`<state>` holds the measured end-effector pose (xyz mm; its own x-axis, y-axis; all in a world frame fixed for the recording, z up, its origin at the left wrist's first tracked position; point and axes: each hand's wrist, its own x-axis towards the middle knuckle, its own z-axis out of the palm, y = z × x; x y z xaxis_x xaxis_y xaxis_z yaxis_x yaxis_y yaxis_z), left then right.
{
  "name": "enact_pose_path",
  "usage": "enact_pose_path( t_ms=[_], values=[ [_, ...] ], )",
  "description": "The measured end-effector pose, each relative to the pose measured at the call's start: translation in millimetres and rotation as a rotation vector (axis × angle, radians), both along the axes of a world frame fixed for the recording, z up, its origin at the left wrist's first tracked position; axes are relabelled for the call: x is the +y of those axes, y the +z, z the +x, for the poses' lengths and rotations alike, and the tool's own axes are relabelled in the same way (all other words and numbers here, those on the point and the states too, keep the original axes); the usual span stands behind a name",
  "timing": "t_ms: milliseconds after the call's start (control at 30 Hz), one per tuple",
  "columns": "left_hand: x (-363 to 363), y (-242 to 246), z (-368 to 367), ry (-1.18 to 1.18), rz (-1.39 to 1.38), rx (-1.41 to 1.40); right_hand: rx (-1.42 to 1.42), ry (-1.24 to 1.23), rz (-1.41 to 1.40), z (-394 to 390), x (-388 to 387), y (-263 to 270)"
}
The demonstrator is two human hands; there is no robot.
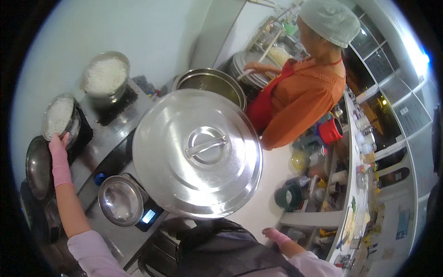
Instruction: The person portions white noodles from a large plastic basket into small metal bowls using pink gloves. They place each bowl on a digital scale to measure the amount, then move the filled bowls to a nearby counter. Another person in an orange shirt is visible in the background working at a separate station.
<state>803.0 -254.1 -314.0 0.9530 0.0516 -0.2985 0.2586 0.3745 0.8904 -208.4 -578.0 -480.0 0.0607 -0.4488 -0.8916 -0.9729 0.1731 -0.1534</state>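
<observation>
My left hand (59, 143), in a pink glove, touches the near rim of a metal bowl of white noodles (59, 116) at the left; whether it grips the rim I cannot tell. Another metal bowl heaped with white noodles (105, 76) stands farther back on the counter. My right hand (274, 235), in a pink glove too, hangs low at the right over the floor, its fingers partly hidden. A large round steel lid (166, 149) fills the middle, its handle upward. Left of it, a metal bowl (120, 200) rests on a digital scale (147, 220).
Behind the lid stands a large open pot of liquid (207, 81). A co-worker (304, 83) in a red apron and cap holds a long stick beside it. A dark round lid (38, 168) leans at the far left. Shelves, a green bucket (288, 196) and a long counter (356, 194) line the right.
</observation>
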Motion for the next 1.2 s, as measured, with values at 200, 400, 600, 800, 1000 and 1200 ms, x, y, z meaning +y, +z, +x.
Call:
enact_pose_path(
  t_ms=[200,400,600,800,1000,1200],
  values=[
    [1,17,-18,-0.096,-0.001,-0.021,-0.103,1.683,-0.283,-5,-40,-17],
    [7,86,-201,0.126,0.395,-0.189,-0.229,0.061,0.066,114,-88,-8],
    [124,34,-491,0.613,1.109,-0.195,-0.187,0.413,0.222,179,-91,-33],
    [181,29,-698,0.183,1.818,0.881,-0.154,0.826,0.267,239,-87,-23],
    [250,-1,-737,0.069,1.605,0.862,-0.401,1.549,-0.026,341,28,15],
    [255,20,-736,0.009,1.54,0.826,-1.114,1.088,0.016,492,249,154]
  ],
)
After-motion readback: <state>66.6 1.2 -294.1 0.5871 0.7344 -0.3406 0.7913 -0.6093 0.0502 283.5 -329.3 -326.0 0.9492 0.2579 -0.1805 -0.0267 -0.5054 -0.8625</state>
